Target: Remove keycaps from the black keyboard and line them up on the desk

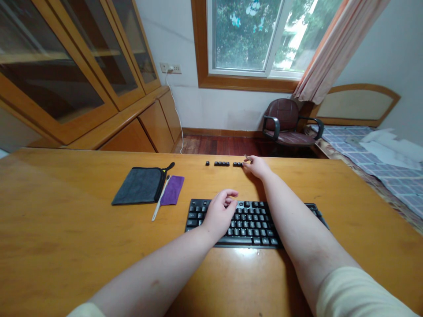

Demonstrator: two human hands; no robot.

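A black keyboard (244,230) lies on the wooden desk in front of me, partly covered by both my arms. My left hand (220,213) rests over its left-middle part, fingers loosely curved and apart, with no object visible in them. At the desk's far edge, my right hand (257,166) pinches a thin, metal-looking tool (247,157) whose exact kind is unclear. Its fingertips are at the right end of a short row of black keycaps (237,164). Left of these stand another row of keycaps (221,164) and a single keycap (207,163).
A dark grey zip pouch (139,186), a toothbrush-like white brush (161,198) and a folded purple cloth (172,190) lie left on the desk (82,237). Beyond the far edge are an office chair (287,121), a bed (366,136) and a glass-door cabinet (112,103).
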